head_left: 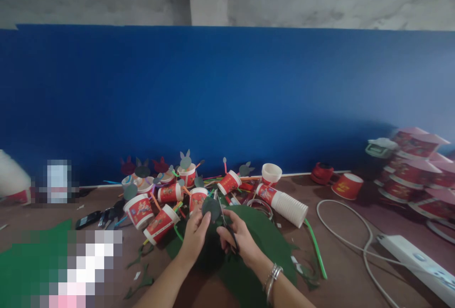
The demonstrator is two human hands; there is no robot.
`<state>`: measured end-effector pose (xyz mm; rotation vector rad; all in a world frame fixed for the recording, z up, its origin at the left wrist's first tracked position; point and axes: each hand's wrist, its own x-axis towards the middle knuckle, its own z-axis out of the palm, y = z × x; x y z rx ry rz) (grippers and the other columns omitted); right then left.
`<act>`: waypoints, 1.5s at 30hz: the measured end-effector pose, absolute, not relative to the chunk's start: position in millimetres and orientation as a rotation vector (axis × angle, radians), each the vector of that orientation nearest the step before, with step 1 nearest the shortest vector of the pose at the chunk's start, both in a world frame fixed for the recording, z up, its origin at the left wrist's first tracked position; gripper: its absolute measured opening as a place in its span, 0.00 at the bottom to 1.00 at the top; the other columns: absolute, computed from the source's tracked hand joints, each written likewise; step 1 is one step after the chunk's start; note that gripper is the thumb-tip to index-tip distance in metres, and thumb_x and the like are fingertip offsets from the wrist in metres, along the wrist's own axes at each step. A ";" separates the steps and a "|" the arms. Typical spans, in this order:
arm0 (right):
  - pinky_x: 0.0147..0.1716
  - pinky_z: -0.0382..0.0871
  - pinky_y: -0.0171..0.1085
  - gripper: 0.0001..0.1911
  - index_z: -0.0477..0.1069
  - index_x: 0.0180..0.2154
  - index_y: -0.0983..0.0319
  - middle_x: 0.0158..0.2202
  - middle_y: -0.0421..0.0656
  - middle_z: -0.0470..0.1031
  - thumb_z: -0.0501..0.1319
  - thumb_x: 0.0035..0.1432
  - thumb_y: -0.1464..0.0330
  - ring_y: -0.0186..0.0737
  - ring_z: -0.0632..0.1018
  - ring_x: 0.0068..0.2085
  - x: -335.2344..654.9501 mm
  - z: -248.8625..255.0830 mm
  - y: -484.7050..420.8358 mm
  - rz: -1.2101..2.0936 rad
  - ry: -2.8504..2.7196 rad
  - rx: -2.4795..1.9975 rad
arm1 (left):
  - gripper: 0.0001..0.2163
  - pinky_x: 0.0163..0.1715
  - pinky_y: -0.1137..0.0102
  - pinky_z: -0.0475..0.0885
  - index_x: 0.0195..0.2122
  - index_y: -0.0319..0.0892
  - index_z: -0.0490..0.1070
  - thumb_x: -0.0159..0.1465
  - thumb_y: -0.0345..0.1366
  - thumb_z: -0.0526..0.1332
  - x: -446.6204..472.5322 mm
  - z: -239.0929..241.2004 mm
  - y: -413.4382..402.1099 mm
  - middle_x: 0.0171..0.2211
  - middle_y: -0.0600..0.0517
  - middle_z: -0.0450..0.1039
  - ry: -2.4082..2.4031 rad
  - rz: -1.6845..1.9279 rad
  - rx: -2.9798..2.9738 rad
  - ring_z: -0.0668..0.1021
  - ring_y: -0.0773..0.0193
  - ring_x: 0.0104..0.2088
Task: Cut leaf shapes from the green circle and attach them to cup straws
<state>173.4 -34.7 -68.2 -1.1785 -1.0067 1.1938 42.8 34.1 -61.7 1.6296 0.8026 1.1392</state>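
My left hand [196, 232] pinches a small dark green cut-out [210, 209] with a rounded outline. Black-handled scissors [232, 240] are in my right hand [241, 239], its fingers through the loops, and their blades point up beside the cut-out's right edge. Whether the blades touch it I cannot tell. Under both hands lies a large dark green sheet [263, 237]. Just beyond are red paper cups [161, 225] with colourful strips and animal-head cut-outs, such as a grey-green rabbit head [185, 161].
A stack of nested cups [287, 208] lies right of the hands, near a green strip [316, 251]. A power strip [415, 260] with a white cable [369, 246] is at right. Red cups with pink tops [408, 170] are piled far right. Keys [106, 216] lie left; a blue panel [227, 99] stands behind.
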 end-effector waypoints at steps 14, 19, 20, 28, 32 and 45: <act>0.13 0.59 0.27 0.32 0.58 0.52 0.66 0.14 0.31 0.65 0.65 0.48 0.60 0.28 0.64 0.15 174.6 -68.1 -33.1 1.169 -1.009 -1.229 | 0.13 0.45 0.64 0.67 0.35 0.40 0.76 0.60 0.44 0.57 41.6 -68.1 39.2 0.41 0.46 0.74 0.793 1.142 1.629 0.73 0.56 0.44; 0.13 0.59 0.27 0.33 0.58 0.52 0.65 0.13 0.30 0.65 0.65 0.48 0.59 0.28 0.64 0.15 173.3 -68.3 -33.1 1.166 -0.998 -1.238 | 0.15 0.48 0.64 0.66 0.43 0.41 0.73 0.61 0.43 0.56 43.2 -64.7 35.8 0.41 0.48 0.74 0.783 1.155 1.522 0.73 0.57 0.45; 0.13 0.59 0.27 0.33 0.58 0.52 0.65 0.13 0.30 0.65 0.65 0.48 0.59 0.28 0.64 0.15 172.9 -68.1 -33.1 1.169 -0.999 -1.237 | 0.15 0.48 0.65 0.66 0.44 0.41 0.72 0.60 0.43 0.57 43.8 -63.7 34.5 0.42 0.48 0.74 0.762 1.145 1.509 0.74 0.57 0.45; 0.14 0.62 0.27 0.32 0.60 0.50 0.64 0.15 0.32 0.68 0.66 0.47 0.58 0.29 0.67 0.15 171.6 -67.5 -33.7 1.200 -1.008 -1.189 | 0.13 0.37 0.66 0.70 0.37 0.39 0.72 0.57 0.42 0.60 46.8 -61.1 27.9 0.33 0.50 0.75 0.747 1.052 1.477 0.76 0.59 0.34; 0.15 0.62 0.27 0.32 0.61 0.49 0.64 0.16 0.32 0.68 0.67 0.45 0.58 0.29 0.68 0.16 172.9 -68.1 -34.0 1.210 -1.006 -1.145 | 0.12 0.33 0.67 0.70 0.34 0.38 0.71 0.56 0.43 0.60 46.7 -63.2 28.7 0.28 0.51 0.73 0.722 1.003 1.422 0.75 0.61 0.30; 0.12 0.59 0.26 0.31 0.60 0.50 0.65 0.13 0.30 0.64 0.65 0.47 0.60 0.27 0.63 0.14 173.8 -64.1 -34.5 1.192 -1.021 -1.243 | 0.13 0.33 0.68 0.70 0.24 0.39 0.71 0.54 0.45 0.62 44.7 -59.1 28.8 0.27 0.51 0.74 0.765 1.037 1.400 0.75 0.60 0.33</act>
